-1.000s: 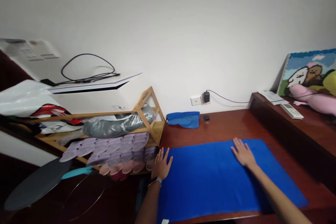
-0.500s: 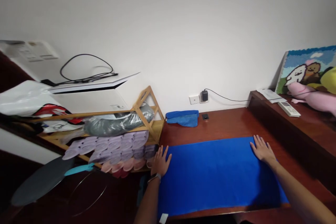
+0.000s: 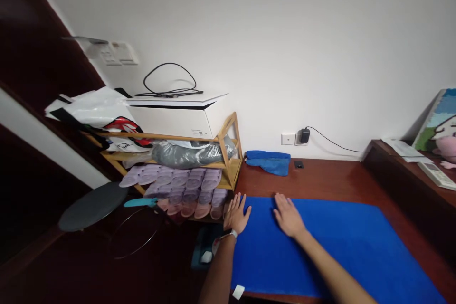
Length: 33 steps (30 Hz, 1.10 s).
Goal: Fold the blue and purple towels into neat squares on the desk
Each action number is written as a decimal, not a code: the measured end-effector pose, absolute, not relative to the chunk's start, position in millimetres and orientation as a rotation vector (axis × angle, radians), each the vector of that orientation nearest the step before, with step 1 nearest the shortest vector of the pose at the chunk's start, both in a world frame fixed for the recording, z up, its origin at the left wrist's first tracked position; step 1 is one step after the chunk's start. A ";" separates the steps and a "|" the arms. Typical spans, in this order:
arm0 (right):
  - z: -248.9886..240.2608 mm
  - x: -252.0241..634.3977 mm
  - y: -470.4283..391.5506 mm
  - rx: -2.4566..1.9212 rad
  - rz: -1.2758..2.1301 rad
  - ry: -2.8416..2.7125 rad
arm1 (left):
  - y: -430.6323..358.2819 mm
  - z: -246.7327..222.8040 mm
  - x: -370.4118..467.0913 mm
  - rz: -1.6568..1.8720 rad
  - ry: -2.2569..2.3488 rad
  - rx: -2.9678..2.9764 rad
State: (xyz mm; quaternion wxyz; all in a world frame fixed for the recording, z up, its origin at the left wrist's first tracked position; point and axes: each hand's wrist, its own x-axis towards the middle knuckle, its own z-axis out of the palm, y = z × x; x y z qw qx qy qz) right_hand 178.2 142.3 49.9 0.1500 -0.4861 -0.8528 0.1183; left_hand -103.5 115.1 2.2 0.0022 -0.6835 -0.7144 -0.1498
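A blue cloth (image 3: 342, 242) lies spread flat over a reddish-brown wooden tabletop (image 3: 331, 180), with a small white tag (image 3: 238, 291) at its near left corner. My left hand (image 3: 237, 214), a watch on its wrist, rests on the cloth's far left corner with the fingers spread. To the right of it, my right hand (image 3: 288, 216) lies flat on the cloth near its far edge, palm down, fingers stretched out and close together. Neither hand grips anything. Behind them, a folded blue cloth (image 3: 269, 162) sits against the wall.
Left of the table stands a wooden rack (image 3: 228, 152) with a white box (image 3: 171, 116) on top and rows of slippers (image 3: 178, 183) below. A dark round stool (image 3: 94, 206) is further left. A black charger (image 3: 304, 135) and a white remote control (image 3: 437, 174) are to the right.
My right hand has slid left across the cloth from its far right corner towards my left hand. My left hand stays at the left corner. The view has turned left.
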 end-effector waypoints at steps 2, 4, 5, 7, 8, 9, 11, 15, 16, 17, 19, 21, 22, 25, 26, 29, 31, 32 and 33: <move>49.4 128.3 131.3 -1.325 0.425 -2.516 | 114.9 3.1 -103.5 -0.455 -2.257 -2.140; 47.1 109.0 129.2 -1.343 0.465 -2.537 | 115.0 3.5 -104.1 -0.441 -2.262 -2.146; 45.0 111.2 130.9 -1.366 0.469 -2.538 | 115.2 3.4 -104.7 -0.440 -2.259 -2.149; 37.9 138.2 137.9 -1.412 0.447 -2.530 | 115.9 2.5 -106.1 -0.441 -2.250 -2.152; 33.1 162.2 142.4 -1.442 0.422 -2.517 | 116.3 1.9 -106.8 -0.443 -2.249 -2.149; 27.7 192.6 147.3 -1.486 0.389 -2.495 | 116.9 1.2 -107.6 -0.445 -2.249 -2.145; 16.1 268.7 157.2 -1.622 0.299 -2.422 | 118.4 -0.4 -109.0 -0.446 -2.245 -2.144; -2.1 440.1 170.4 -2.102 0.172 -2.180 | 122.3 -3.1 -111.8 -0.448 -2.214 -2.152; -5.1 475.9 171.5 -2.207 0.166 -2.110 | 123.2 -3.5 -112.5 -0.446 -2.207 -2.148; -7.8 505.5 171.9 -2.283 0.157 -2.046 | 124.1 -3.6 -113.0 -0.440 -2.202 -2.143; -12.1 544.1 171.0 -2.342 0.144 -1.977 | 125.2 -2.7 -113.5 -0.422 -2.192 -2.139; -14.7 557.6 169.3 -2.332 0.130 -1.964 | 125.3 -0.7 -113.3 -0.407 -2.182 -2.140; -15.3 557.8 168.5 -2.324 0.126 -1.962 | 125.1 0.6 -112.8 -0.401 -2.178 -2.138; -14.8 548.8 167.0 -2.328 0.133 -1.949 | 124.0 4.1 -111.0 -0.381 -2.170 -2.129; -14.6 546.4 166.7 -2.333 0.140 -1.947 | 123.5 4.9 -110.4 -0.376 -2.169 -2.125; -15.2 548.2 166.9 -2.348 0.160 -1.942 | 122.0 6.2 -108.5 -0.371 -2.182 -2.124; -14.2 554.2 169.6 -2.366 0.175 -1.936 | 120.7 6.4 -107.3 -0.370 -2.203 -2.129; -12.0 556.0 172.2 -2.387 0.190 -1.928 | 119.9 6.4 -106.7 -0.372 -2.211 -2.134; -8.1 555.0 175.6 -2.416 0.206 -1.914 | 119.2 6.4 -106.1 -0.377 -2.216 -2.140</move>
